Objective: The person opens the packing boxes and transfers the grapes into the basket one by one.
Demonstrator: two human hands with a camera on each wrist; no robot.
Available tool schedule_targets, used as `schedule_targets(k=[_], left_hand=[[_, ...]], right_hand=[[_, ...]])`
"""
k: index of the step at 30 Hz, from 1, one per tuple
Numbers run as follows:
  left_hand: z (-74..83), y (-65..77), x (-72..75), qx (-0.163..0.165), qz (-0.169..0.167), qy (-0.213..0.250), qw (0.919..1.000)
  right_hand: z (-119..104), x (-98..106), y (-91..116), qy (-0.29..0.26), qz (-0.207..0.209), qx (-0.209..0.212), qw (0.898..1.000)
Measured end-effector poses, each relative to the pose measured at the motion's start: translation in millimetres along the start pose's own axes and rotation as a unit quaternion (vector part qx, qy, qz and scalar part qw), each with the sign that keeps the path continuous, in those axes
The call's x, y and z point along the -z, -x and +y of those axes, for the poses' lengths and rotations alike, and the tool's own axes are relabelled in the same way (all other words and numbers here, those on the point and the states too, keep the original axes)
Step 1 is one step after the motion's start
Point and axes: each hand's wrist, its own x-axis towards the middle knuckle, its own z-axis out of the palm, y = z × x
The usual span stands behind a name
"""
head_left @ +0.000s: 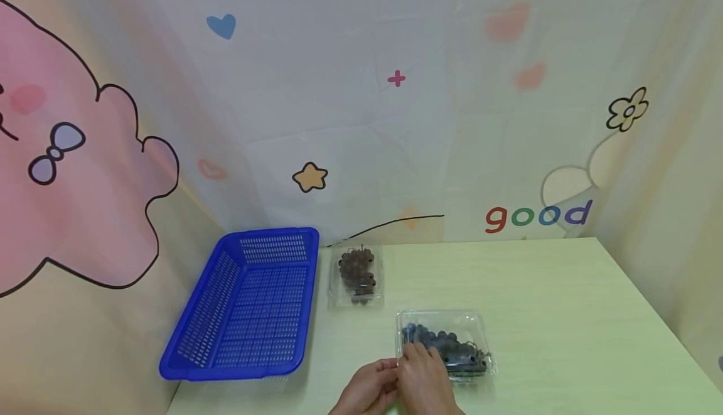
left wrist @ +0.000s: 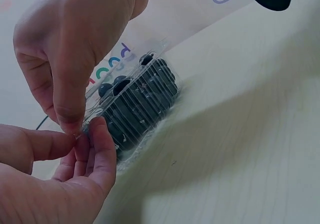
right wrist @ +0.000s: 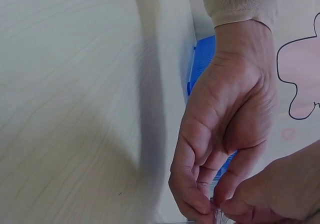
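A clear plastic clamshell box (head_left: 471,324) of dark blue-black grapes (head_left: 454,352) lies at the front of the table. At its near left corner, the left hand (head_left: 368,387) pinches the box's edge between thumb and fingers. The right hand (head_left: 425,377) pinches the same edge from above, its fingertips against the left hand's. In the left wrist view, the ribbed side of the box (left wrist: 145,104) shows beyond the meeting fingertips. A bit of clear plastic edge (right wrist: 218,215) appears between the fingers in the right wrist view, where most of the box is out of frame.
A blue perforated plastic basket (head_left: 307,327) stands at the left of the pale table (head_left: 565,314). Between basket and grape box, farther back, sits a second clear box (head_left: 334,286) with reddish-brown grapes (head_left: 357,269). A printed cloth (head_left: 350,107) hangs behind the table.
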Motion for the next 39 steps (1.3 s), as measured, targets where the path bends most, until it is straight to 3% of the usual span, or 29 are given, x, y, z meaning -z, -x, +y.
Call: schedule_targets(k=[6, 11, 16, 24, 32, 39], left_hand=[[-0.9, 3.3, -0.1, -0.012, -0.017, 0.007, 0.9998], [-2.7, 4.3, -0.3, -0.027, -0.022, -0.001, 0.9994], [-3.4, 2.1, -1.5, -0.023, -0.003, -0.001, 0.9997], [-3.7, 0.4, 1.1, -0.001, -0.020, 0.013, 0.9997], [-1.8, -1.3, -5.0, -0.025, 0.028, -0.053, 0.9979], [-1.6, -0.6, -9.4, -0.030, 0.034, -0.093, 0.9946]], right_hand=[[2, 0, 0, 0.013, -0.003, 0.022, 1.000], [3, -3, 0, 0.017, 0.025, 0.019, 0.999], [3, -6, 1, 0.015, 0.044, 0.016, 0.999], [1, -2, 3, -0.004, 0.021, 0.001, 1.000], [1, -1, 5, -0.019, 0.015, 0.002, 1.000], [1, 1, 4, -0.021, -0.030, -0.019, 0.999]])
